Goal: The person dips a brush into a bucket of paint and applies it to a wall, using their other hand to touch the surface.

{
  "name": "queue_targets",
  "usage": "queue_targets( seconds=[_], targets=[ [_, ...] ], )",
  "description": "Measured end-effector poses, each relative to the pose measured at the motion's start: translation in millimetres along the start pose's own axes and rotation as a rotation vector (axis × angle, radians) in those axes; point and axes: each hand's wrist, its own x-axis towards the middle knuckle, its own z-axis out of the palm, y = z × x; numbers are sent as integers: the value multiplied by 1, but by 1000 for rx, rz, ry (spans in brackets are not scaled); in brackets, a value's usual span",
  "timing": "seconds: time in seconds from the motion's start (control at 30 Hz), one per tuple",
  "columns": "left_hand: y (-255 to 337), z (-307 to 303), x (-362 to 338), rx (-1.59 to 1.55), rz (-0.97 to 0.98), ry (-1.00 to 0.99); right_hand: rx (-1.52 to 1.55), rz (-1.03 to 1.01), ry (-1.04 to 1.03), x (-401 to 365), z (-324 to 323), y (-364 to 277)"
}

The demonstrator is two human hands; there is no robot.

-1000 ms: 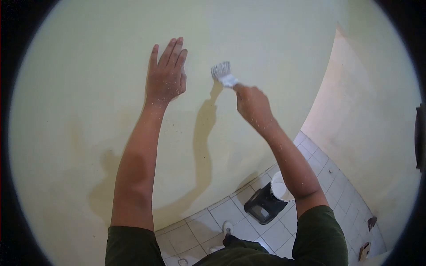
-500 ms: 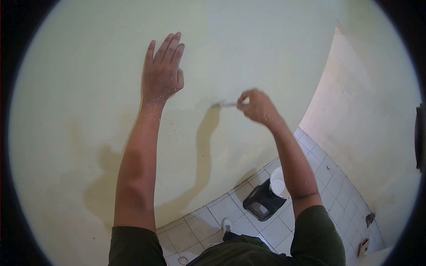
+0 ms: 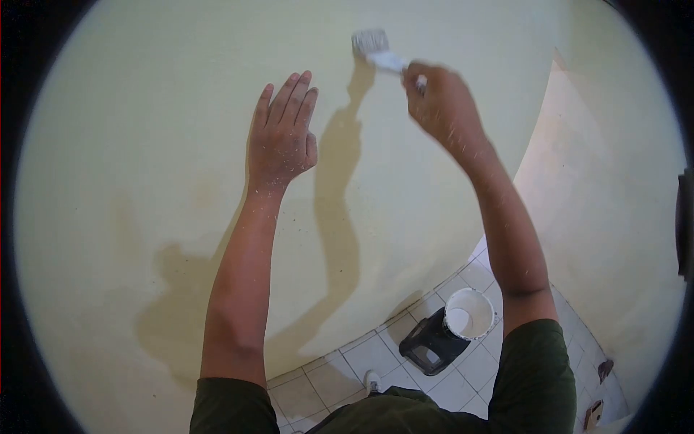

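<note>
My left hand (image 3: 283,137) lies flat against the pale green wall (image 3: 181,108), fingers stretched upward and nothing in it. Higher and to the right, my right hand (image 3: 447,105) is closed around the handle of a paintbrush (image 3: 371,45). The brush points up and left, with its wide bristles at the wall and its shadow just below. White specks dot both hands and forearms.
A white bucket (image 3: 470,313) with whitish contents stands on a black stool (image 3: 432,343) by the wall's foot. Another wall (image 3: 600,166) rises on the right. White floor tiles (image 3: 361,359) lie below, with a small brown object (image 3: 593,415) at lower right.
My right hand has moved up with the paintbrush, whose bristles now show broad side on, higher on the wall. My left hand appears slightly lower and further right in view, still flat.
</note>
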Motion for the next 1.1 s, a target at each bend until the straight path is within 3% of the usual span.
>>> queue_targets(
  seconds=[0.2,0.43,0.57,0.7,0.93,1.03,1.1],
  targets=[
    [0,1,-2,4,3,16,-62,147,-379,-115,50,8],
    [1,2,-2,-5,0,5,39,225,-837,-256,138,76],
    [4,1,-4,-6,-18,-36,25,267,-753,-245,130,88],
    [3,0,-1,29,-9,-42,50,268,-512,-155,76,66],
    [0,2,0,12,-1,-24,282,256,127,-50,-6,9],
    [3,1,-4,6,-8,-35,162,185,167,-47,-4,4],
    [4,2,-5,-34,-29,-53,128,120,23,-68,27,21]
  ],
)
